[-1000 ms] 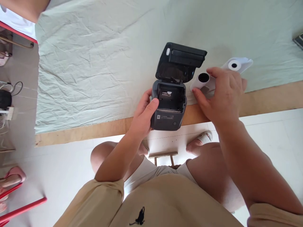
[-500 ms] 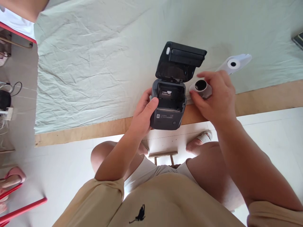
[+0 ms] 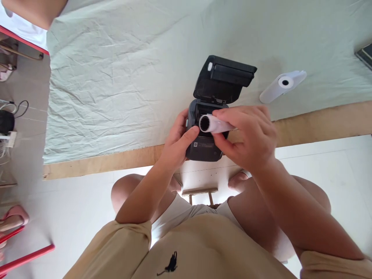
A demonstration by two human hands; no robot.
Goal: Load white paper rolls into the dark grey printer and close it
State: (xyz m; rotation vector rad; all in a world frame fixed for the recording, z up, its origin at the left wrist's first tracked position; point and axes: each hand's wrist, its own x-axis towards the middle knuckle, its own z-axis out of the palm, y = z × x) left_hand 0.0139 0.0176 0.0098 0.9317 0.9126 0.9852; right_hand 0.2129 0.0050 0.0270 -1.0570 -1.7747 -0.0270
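Observation:
My left hand (image 3: 180,140) is closed around the left side of a dark grey portable label printer (image 3: 205,152), its thumb lying along the near edge. The printer's black lid (image 3: 223,79) stands raised, leaving the roll bay uncovered. Between the thumb and fingers of my right hand (image 3: 247,135) is a white paper roll (image 3: 215,124) with a dark hollow core. It is tilted over the bay, and its core end faces up and left. Whether the roll touches the bay floor is hidden.
A second white paper roll (image 3: 274,90) lies on the pale green cloth (image 3: 116,85) at the right. The table's wooden edge (image 3: 130,155) runs in front of me. A dark object (image 3: 365,56) sits at the far right. Another person's arm (image 3: 40,11) shows at upper left.
My right hand has moved left, bringing the paper roll from beside the printer to over its open bay. The printer stays in my left hand, almost unmoved.

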